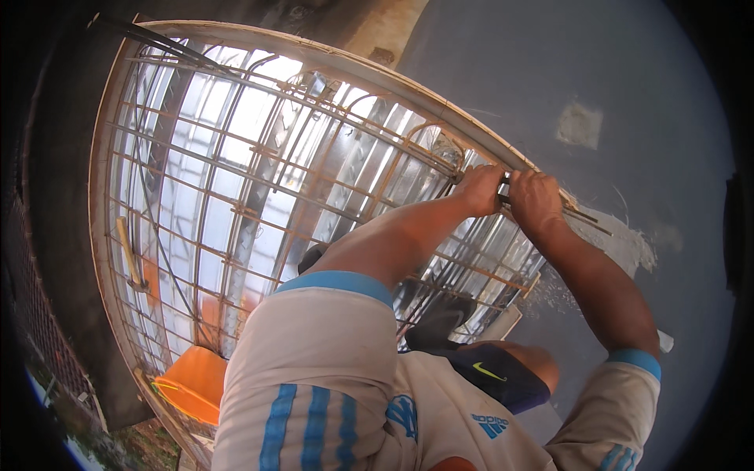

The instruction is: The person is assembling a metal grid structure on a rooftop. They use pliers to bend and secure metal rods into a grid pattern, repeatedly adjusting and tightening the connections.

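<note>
Both fists are closed on dark steel bars [593, 221] at the right end of the timber-edged frame. My left hand [481, 190] wraps round the bars just inside the edge board [357, 67]. Close on its right, my right hand [536, 201] grips them too, with thin bar ends poking out beyond it. Between the two hands a short dark stretch of metal shows; whether it is one bar or two I cannot tell. Below lies a mesh of rusty reinforcing bars [206, 188] over shiny ribbed metal sheets [242, 144]. My left forearm covers part of the mesh.
A hammer [129, 250] with a wooden handle lies on the mesh at left. An orange bucket [193, 383] sits at the lower left. Long dark bars [169, 49] jut over the far left corner. Right of the frame is a grey surface with a pale rough patch [580, 125].
</note>
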Demonstrator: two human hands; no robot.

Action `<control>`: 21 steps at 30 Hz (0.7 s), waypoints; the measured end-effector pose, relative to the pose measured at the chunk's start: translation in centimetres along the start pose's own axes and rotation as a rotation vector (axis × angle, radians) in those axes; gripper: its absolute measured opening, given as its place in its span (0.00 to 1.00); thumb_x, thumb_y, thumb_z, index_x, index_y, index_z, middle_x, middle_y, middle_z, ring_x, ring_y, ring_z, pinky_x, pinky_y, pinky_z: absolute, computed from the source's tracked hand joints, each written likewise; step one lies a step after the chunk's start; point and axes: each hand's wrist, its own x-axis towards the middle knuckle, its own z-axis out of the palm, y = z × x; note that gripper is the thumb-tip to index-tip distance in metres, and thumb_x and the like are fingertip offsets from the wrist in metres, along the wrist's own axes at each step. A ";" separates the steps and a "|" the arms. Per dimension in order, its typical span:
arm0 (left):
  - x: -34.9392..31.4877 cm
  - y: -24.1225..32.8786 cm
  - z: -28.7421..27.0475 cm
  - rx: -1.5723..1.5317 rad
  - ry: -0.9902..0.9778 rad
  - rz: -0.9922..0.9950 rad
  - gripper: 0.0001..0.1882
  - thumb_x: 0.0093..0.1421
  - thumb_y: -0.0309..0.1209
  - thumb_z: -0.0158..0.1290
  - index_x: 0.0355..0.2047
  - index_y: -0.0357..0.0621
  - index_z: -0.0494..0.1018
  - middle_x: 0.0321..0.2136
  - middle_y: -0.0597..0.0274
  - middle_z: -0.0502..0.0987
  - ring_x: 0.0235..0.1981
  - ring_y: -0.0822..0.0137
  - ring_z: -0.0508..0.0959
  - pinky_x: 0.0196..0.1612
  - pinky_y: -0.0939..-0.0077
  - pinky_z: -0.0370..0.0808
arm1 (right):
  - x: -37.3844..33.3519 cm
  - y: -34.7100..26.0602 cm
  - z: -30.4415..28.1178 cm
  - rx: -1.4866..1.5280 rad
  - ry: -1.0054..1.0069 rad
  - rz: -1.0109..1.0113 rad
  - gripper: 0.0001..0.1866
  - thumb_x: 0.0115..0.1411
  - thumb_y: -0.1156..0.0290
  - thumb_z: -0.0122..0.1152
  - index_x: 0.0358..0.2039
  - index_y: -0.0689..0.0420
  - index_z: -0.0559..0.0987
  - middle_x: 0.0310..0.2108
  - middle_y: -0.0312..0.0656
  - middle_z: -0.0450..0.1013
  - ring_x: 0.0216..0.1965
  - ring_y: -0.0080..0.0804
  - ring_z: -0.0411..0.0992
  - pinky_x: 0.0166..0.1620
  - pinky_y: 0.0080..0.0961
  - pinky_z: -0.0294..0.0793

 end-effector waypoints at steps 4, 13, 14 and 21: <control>-0.4 -1.4 -0.5 -0.032 -0.017 0.059 0.20 0.48 0.24 0.56 0.43 0.41 0.67 0.40 0.45 0.74 0.45 0.45 0.74 0.49 0.57 0.70 | 1.6 1.8 -2.1 0.335 -0.196 -0.077 0.10 0.51 0.67 0.62 0.30 0.59 0.80 0.30 0.44 0.78 0.36 0.35 0.79 0.36 0.35 0.78; -3.3 0.6 -0.9 0.150 0.147 0.122 0.31 0.44 0.41 0.66 0.45 0.42 0.67 0.36 0.49 0.74 0.42 0.50 0.75 0.49 0.58 0.69 | 4.8 4.8 -0.6 0.961 -1.110 0.012 0.13 0.50 0.66 0.57 0.27 0.64 0.79 0.21 0.48 0.76 0.16 0.33 0.73 0.21 0.34 0.75; -3.0 0.8 -0.7 0.135 0.105 0.095 0.29 0.44 0.41 0.66 0.42 0.42 0.67 0.35 0.49 0.75 0.41 0.49 0.75 0.48 0.58 0.69 | 4.6 5.1 1.2 1.114 -1.203 -0.028 0.14 0.52 0.64 0.57 0.28 0.65 0.78 0.21 0.48 0.76 0.15 0.33 0.73 0.21 0.33 0.74; -0.6 0.3 -0.2 0.118 -0.074 0.007 0.17 0.47 0.34 0.60 0.35 0.41 0.70 0.32 0.47 0.77 0.40 0.46 0.77 0.45 0.52 0.71 | 0.6 2.4 -0.5 0.544 -0.302 -0.129 0.16 0.57 0.59 0.59 0.34 0.61 0.77 0.29 0.46 0.77 0.27 0.34 0.77 0.30 0.37 0.78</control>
